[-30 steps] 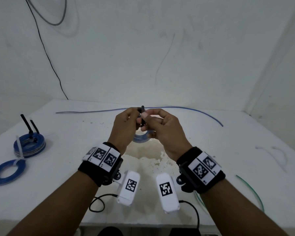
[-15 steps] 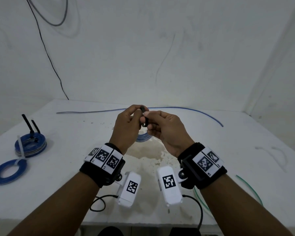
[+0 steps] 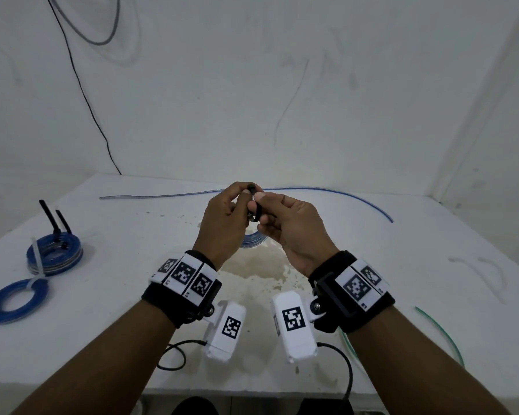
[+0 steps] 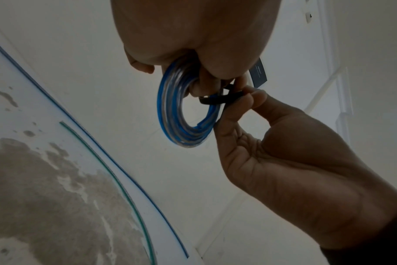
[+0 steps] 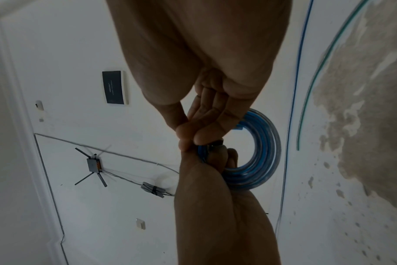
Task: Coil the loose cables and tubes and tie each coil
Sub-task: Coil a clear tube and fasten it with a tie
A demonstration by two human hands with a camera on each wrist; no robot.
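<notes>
A bare indoor room set up as a work corner: a stained white table [image 3: 372,265] stands in a corner of white walls [image 3: 252,100]. At 10 o'clock lie 2 tied blue coils [image 3: 54,257]. A router [image 5: 93,163] and wall panel [image 5: 115,87] are mounted on the wall.

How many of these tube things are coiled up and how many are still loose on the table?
Blue coils: 3, namely the coil in hand being tied with a black tie, the stacked coil, the flat coil
Loose blue tubes: 1
Loose green tubes: 1
Total: 5
</notes>
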